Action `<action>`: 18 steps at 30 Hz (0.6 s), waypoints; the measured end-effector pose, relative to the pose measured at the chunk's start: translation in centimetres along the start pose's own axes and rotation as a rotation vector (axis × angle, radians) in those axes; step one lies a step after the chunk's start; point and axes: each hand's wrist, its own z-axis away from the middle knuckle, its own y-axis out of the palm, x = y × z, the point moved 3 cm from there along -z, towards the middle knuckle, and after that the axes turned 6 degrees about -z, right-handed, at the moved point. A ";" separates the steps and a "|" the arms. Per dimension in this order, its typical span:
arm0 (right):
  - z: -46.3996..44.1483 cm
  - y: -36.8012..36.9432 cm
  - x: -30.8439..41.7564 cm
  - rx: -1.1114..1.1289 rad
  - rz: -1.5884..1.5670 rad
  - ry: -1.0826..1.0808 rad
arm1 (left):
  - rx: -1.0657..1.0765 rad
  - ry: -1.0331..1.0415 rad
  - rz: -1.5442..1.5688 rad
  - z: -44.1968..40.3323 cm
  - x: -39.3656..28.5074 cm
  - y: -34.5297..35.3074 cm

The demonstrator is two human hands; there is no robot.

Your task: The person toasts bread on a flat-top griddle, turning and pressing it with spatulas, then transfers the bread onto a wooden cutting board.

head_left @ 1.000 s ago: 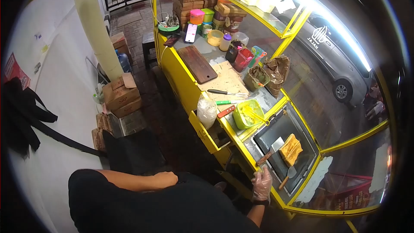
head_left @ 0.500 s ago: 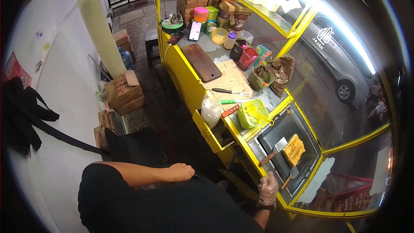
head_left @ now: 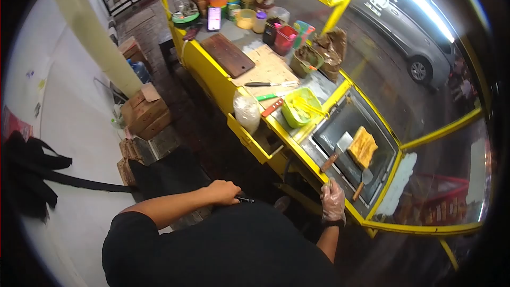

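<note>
Both hands are well apart. Left hand (head_left: 223, 192), bare, is held in front of the body with its fingers closed around a dark object (head_left: 245, 199), whose end sticks out beside the thumb; what it is cannot be told. Right hand (head_left: 333, 202), in a clear glove (head_left: 333, 208), is raised at the near edge of the griddle (head_left: 341, 119) with its fingers bent; whether they pinch anything cannot be told.

Bread (head_left: 363, 148) lies on the griddle, beyond the right hand and apart from it. Its upper face is golden brown, so the toasting looks well along, though the underside is hidden. Lifting it off is not yet done, and it looks like one uncut piece.

Neither spatula is in a hand: the wide spatula (head_left: 330, 160) lies just beyond the right hand, its blade near the bread, and the small spatula (head_left: 363, 183) lies to that hand's right. Farther off, ahead and to the left of the right hand, are a green tub (head_left: 291, 116) with yellow stuff in it, a red-handled knife (head_left: 272, 107) and a pale board (head_left: 265, 64). None of these is being handled, so any work with them seems not under way at this moment.
</note>
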 end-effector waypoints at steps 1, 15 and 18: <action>-0.1 -0.5 -0.5 -0.013 0.025 -0.013 | -0.042 0.051 -0.004 0.0 -0.3 -1.0; -0.2 -7.5 -1.3 -0.216 0.077 -0.010 | -1.369 0.913 -0.652 19.1 -19.5 -29.2; 0.6 -8.6 -3.2 -0.287 0.039 0.080 | -1.307 0.938 -0.713 19.5 -21.7 -28.4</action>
